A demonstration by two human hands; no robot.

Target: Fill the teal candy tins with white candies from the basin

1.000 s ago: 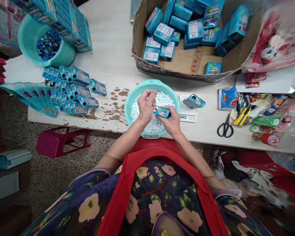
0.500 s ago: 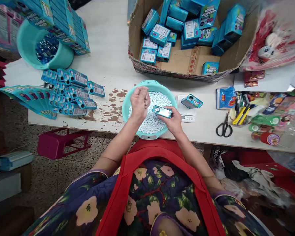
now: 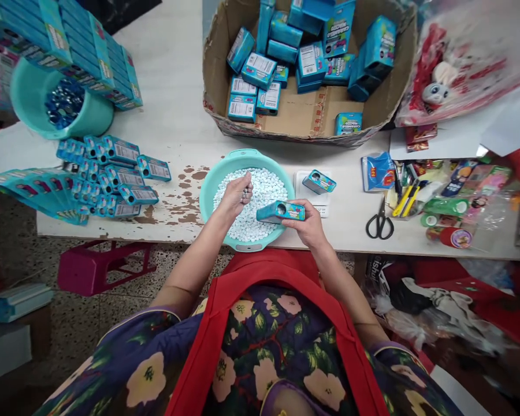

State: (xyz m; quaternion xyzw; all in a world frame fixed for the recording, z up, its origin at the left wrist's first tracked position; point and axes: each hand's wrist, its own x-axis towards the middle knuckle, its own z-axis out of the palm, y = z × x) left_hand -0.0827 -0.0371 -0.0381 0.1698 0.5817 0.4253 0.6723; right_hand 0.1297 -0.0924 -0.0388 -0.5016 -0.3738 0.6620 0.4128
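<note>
My right hand (image 3: 308, 222) grips a small blue candy box (image 3: 268, 212) by one end, tilted over the right side of a turquoise basin (image 3: 208, 202). A round dark hole shows in the box's narrow side. The basin is filled with small white candies (image 3: 264, 184). Over them my left hand (image 3: 237, 195) is closed, its fingers curled around a few pale candies that partly show between them. Just right of the basin, a second blue candy box (image 3: 319, 181) lies on a white scale (image 3: 301, 188).
A cardboard carton (image 3: 281, 132) of blue boxes stands behind the basin. At left are grouped small boxes (image 3: 121, 173), flat blue cartons (image 3: 39, 193) and a turquoise bucket (image 3: 97, 118). Black scissors (image 3: 379, 224) and yellow cutters (image 3: 405, 199) lie at right. A magenta stool (image 3: 82, 268) stands below.
My left hand has lowered toward the candies. The box in my right hand has turned, so its printed front now shows. The whole view has shifted slightly.
</note>
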